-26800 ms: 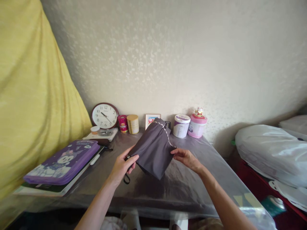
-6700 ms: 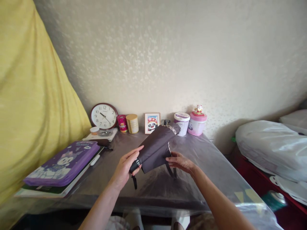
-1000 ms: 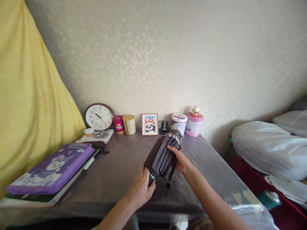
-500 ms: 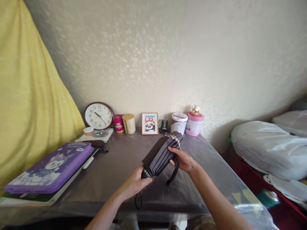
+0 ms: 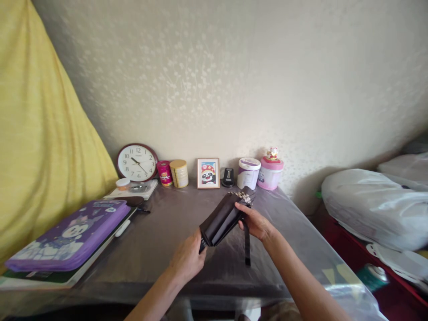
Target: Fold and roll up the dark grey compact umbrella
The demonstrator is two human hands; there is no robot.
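While both hands (image 5: 220,240) grip it, the folded umbrella (image 5: 222,218) slants up-right

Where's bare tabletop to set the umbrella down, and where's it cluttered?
Bare: the middle of the table, between the purple case and the folded umbrella that the left hand and right hand hold; also the strip right of the right hand. Crowded: back row by the wall, clock to pink tub, and the left end.

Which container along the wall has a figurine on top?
The pink tub, rightmost in the row; the white tub, gold can and red can have bare tops.
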